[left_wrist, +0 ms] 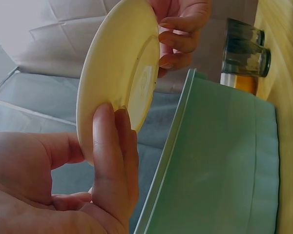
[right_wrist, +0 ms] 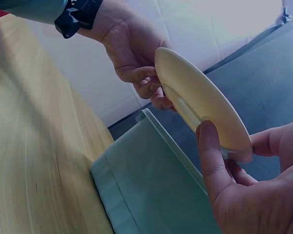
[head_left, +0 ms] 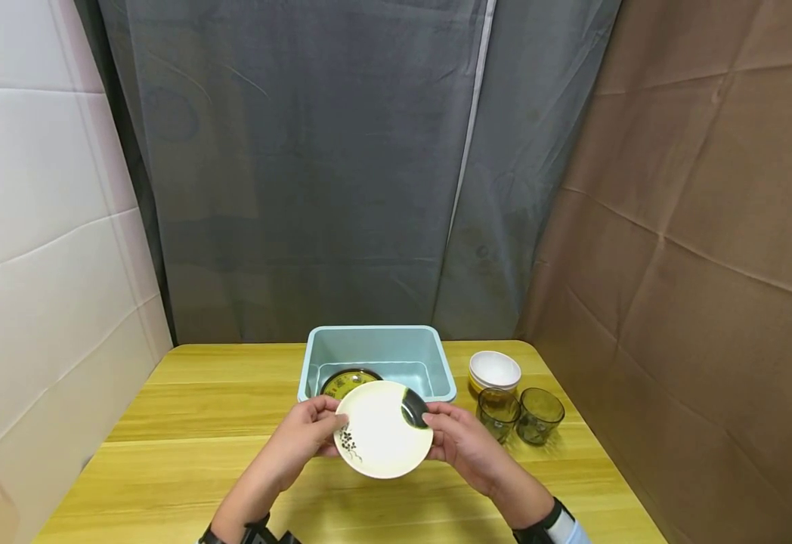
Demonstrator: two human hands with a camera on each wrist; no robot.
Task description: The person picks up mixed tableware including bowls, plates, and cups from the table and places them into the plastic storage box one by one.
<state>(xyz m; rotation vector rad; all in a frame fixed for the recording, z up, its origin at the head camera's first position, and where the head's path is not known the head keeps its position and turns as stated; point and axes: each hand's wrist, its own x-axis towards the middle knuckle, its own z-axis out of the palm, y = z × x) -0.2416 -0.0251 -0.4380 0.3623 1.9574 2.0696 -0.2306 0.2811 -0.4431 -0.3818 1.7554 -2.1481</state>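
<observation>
A round white plate with a dark green patch and a small dark plant print is held up by both hands, its face toward the head camera. My left hand pinches its left rim, thumb on the face and fingers behind. On the opposite rim my right hand pinches it the same way. Both wrist views show fingertips against the pale underside of the plate. Just behind the plate stands a light blue plastic basin. Inside it lies a dark-rimmed dish with a yellow pattern, partly hidden by the white plate.
To the basin's right sit stacked bowls, the top one white inside. Two green-tinted glasses, one on the left and another on the right, stand in front of them. The wooden table meets grey cloth behind and brown cloth at right.
</observation>
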